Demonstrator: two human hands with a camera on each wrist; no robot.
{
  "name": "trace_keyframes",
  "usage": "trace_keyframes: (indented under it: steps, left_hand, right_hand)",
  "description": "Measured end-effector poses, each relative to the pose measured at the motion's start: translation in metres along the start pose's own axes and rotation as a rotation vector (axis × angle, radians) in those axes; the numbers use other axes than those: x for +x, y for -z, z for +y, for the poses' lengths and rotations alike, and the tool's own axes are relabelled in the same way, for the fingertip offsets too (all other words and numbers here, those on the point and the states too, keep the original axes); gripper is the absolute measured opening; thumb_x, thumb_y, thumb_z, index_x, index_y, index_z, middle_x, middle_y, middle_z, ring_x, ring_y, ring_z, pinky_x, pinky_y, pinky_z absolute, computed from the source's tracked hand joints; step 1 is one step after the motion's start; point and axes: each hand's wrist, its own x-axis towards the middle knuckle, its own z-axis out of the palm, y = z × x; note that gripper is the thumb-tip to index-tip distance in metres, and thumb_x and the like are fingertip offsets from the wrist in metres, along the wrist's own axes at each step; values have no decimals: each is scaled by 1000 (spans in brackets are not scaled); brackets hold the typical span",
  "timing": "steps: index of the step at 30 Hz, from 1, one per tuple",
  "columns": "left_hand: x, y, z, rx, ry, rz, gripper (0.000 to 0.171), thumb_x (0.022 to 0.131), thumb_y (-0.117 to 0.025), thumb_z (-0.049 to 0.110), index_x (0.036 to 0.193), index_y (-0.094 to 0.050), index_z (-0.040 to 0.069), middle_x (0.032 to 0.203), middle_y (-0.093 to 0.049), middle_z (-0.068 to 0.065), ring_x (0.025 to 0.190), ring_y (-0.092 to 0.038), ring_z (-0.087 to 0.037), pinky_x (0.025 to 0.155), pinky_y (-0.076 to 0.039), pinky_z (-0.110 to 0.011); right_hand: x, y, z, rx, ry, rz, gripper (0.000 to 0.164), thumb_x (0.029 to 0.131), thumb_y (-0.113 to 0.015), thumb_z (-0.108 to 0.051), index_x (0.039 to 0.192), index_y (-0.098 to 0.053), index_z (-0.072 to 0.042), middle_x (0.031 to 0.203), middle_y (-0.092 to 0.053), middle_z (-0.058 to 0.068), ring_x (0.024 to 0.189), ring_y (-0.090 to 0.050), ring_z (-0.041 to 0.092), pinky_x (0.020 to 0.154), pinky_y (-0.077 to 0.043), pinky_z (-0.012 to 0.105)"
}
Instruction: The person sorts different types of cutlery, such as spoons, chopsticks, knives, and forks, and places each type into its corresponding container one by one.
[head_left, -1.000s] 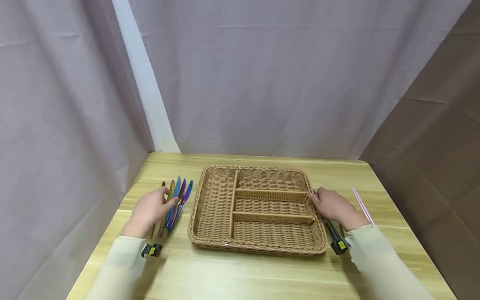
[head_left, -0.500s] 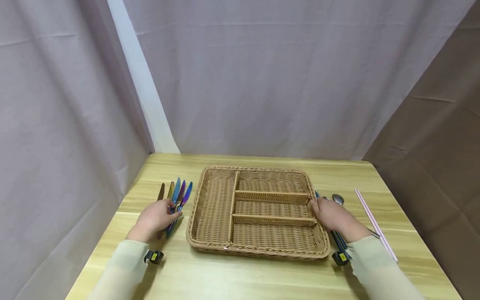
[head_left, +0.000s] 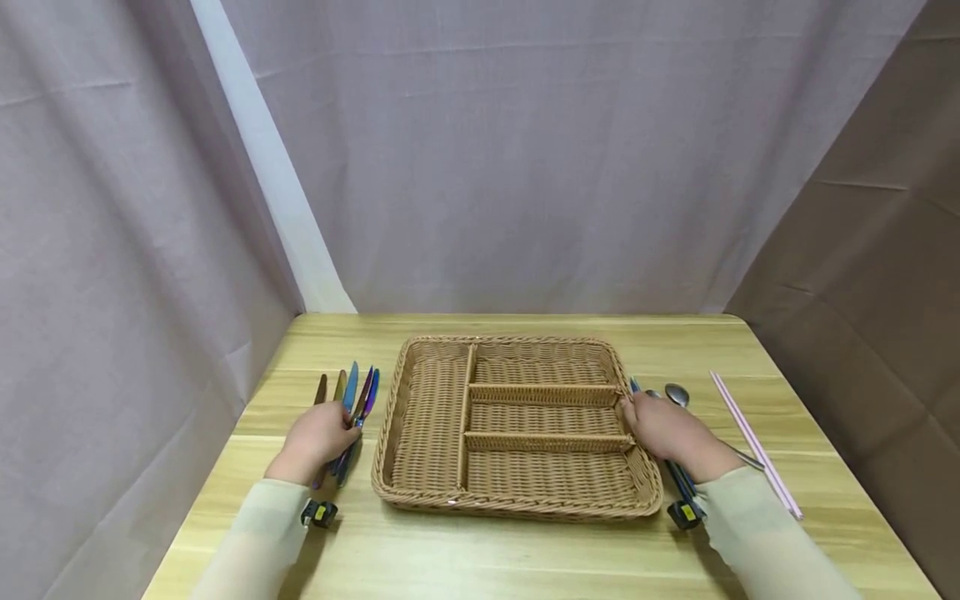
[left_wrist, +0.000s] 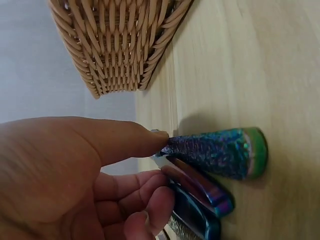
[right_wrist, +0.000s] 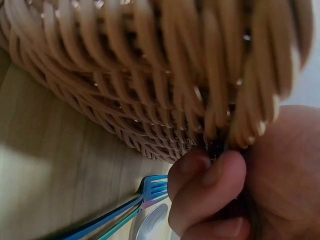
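At the left of the head view, my left hand [head_left: 318,435] reaches down over several table knives [head_left: 352,385] with coloured blades. In the left wrist view, the thumb touches a knife with a patterned blue-green handle [left_wrist: 215,150], and the curled fingers lie against the smooth purple and blue handles [left_wrist: 200,187] beside it. My right hand [head_left: 667,429] grips the right rim of a tan wicker cutlery basket [head_left: 525,503]. In the right wrist view, its fingers [right_wrist: 207,187] curl under the rim, with the thumb hidden.
Forks [right_wrist: 150,189] and a spoon [head_left: 677,395] lie on the table beside the basket, partly under my right hand. Farther right are pink chopsticks [head_left: 753,442]. Grey curtains [head_left: 525,167] stand behind the table.
My left hand has moved slightly right, and its thumb and fingers have drawn together at the knives, whose blades sit closer together. The right hand stays at the basket rim.
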Motion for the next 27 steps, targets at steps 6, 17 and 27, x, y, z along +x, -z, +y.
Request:
trace_keyframes:
  steps: [6,17,27]
  left_hand:
    - [4,-1,3,-24,13,1,46,95,-73,21,61,-42,20,61,-45,1,58,-46,-18,56,-38,-35]
    - [10,-2,0,-43,36,-12,44,94,-67,15,59,-40,20,59,-40,3,54,-41,-15,52,-33,-31]
    - [6,-10,0,-51,72,-7,46,94,-72,23,59,-43,19,59,-39,4,54,-40,-15,51,-32,-32]
  right_hand:
    - [1,0,-1,-23,5,-19,54,120,-33,-21,143,-51,25,139,-58,44,126,-61,60,110,-47,70]
    - [1,3,-3,-13,1,13,54,120,-33,-23,140,-54,23,134,-63,41,119,-66,56,106,-50,68]
    - [-2,-4,1,2,5,18,51,119,-37,-22,139,-58,20,128,-67,36,106,-71,49,101,-53,67]
